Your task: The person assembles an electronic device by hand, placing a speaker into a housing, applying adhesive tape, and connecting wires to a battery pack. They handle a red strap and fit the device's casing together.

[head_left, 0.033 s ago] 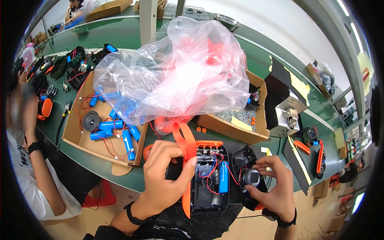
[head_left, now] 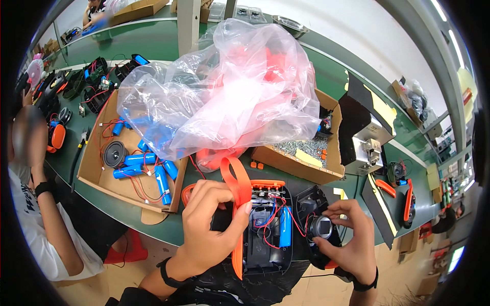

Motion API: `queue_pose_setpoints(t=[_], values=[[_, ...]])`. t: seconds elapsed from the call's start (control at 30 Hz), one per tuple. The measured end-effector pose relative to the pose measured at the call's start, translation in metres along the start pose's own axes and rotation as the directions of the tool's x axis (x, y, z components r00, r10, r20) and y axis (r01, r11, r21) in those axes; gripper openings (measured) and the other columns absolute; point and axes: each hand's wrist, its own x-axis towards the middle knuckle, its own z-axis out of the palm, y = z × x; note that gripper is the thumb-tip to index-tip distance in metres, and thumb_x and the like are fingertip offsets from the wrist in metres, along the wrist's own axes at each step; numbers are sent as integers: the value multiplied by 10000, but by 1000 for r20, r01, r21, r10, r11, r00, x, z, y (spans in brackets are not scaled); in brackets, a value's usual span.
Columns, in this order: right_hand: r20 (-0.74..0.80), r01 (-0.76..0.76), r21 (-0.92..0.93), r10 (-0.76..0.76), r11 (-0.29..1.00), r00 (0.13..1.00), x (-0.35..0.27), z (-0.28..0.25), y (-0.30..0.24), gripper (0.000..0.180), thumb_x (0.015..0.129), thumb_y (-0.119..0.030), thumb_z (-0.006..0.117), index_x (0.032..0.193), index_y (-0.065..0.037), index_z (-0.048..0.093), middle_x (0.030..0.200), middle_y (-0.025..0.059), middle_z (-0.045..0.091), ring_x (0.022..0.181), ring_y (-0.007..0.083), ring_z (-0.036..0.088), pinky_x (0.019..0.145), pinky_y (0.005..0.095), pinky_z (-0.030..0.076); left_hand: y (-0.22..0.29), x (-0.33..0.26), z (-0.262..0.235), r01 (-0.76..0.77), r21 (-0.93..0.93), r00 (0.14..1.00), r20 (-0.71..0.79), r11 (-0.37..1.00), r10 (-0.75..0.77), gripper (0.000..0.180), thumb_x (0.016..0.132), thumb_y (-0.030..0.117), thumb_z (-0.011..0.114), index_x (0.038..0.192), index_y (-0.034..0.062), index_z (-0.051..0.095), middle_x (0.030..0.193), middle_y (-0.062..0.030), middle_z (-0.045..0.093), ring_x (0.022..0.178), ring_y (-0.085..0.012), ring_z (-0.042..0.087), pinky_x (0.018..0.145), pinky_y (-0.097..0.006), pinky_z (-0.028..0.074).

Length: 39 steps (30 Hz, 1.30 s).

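Note:
An orange strap loop (head_left: 236,178) rises from the fingers of my left hand (head_left: 209,219), pinched between thumb and forefinger. Beside that hand lies a black plastic housing half (head_left: 265,260) with orange edging. Inside it sit a blue battery cell (head_left: 285,227), a circuit board and red and blue wires. My right hand (head_left: 352,237) grips a small round speaker (head_left: 321,226) by its rim, over the other black housing half (head_left: 308,201). Red wires run between the two halves. Part of the left-hand housing edge is hidden behind my left hand.
A cardboard tray (head_left: 140,200) of blue cells and a speaker stands at left. Behind the housing, a clear plastic bag (head_left: 219,97) with orange parts covers part of a box (head_left: 301,173) of screws. A metal fixture (head_left: 368,150) stands right. Another person's arm (head_left: 53,224) is at left.

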Motion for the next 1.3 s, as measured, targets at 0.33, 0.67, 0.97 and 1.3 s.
queue_pose_setpoints(t=[0.33,0.67,0.97,1.3], values=[[-30,-50,33,51,998,998,-4,9,-2,585,626,4,885,1137,-4,601,1087,107,662,1046,239,715,900,355,595,1,-1,-5,25,-52,1000,-15,998,-26,208,798,-17,809,932,9,652,873,-91,683,754,-207,582,675,-312,446],[225,301,-429,-222,852,949,10,-8,-24,512,626,-114,896,1086,-45,685,1029,93,649,957,318,630,725,423,525,91,-49,-27,-216,-286,706,614,934,352,245,876,114,709,1092,2,684,1342,-205,615,828,-239,694,635,-343,574],[335,461,-494,-328,737,883,22,-22,-6,423,654,-271,879,869,-33,603,835,126,575,769,350,641,608,442,474,107,-105,76,-268,-78,839,471,960,272,226,821,72,726,1040,48,678,1327,-225,599,830,-237,688,669,-311,592],[312,424,-447,-307,788,899,19,-32,1,512,671,-262,862,1072,-47,628,919,138,602,749,375,649,599,451,475,92,-112,87,-177,-155,859,458,972,229,325,823,55,688,1143,7,655,1486,-225,502,928,-236,676,762,-314,579]])
